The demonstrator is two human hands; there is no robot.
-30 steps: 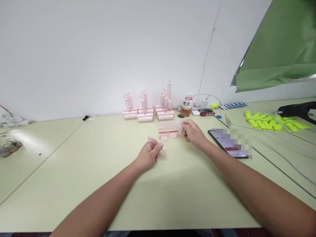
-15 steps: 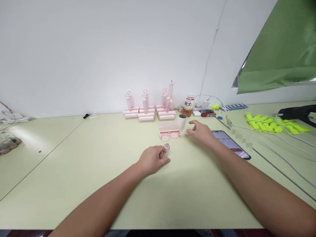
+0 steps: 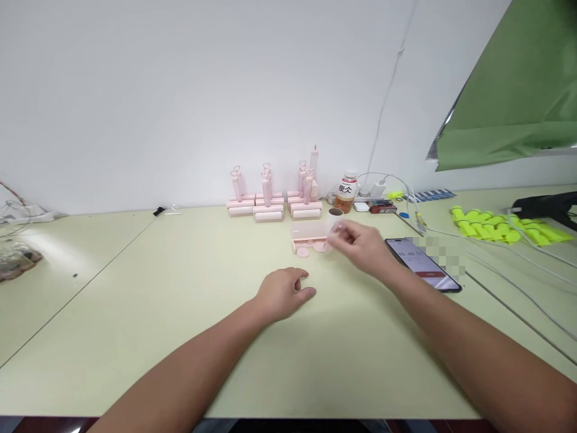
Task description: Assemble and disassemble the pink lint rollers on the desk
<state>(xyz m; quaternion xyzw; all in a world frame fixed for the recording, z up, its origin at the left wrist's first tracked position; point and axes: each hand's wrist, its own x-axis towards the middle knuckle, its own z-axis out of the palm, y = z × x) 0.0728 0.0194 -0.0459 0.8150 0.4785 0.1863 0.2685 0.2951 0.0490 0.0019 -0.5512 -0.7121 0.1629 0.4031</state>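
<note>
My left hand point(image 3: 283, 293) rests low on the table with its thumb and forefinger apart and nothing between them. Up and to the right, the fingertips of my right hand point(image 3: 360, 243) are pinched on a small clear plastic piece point(image 3: 332, 238), blurred by motion. Just behind that hand stands a white paper roll point(image 3: 336, 212), mostly covered by the fingers. An opened pink case point(image 3: 310, 231) with a see-through cover lies beside it. Two pink discs lie in front of the case; the left pink disc point(image 3: 302, 252) shows best.
Pink lint-roller-like units point(image 3: 269, 213) with upright handles line the wall. Behind the roll stands a labelled bottle point(image 3: 347, 192). A phone point(image 3: 424, 264) lies right of my right arm, near white cables, neon yellow pieces point(image 3: 489, 225) and a black tool point(image 3: 547, 206).
The clear piece has left my left hand, which now lies open in nearly the same place. My right hand has shifted slightly left, with a clear piece at its fingertips.
</note>
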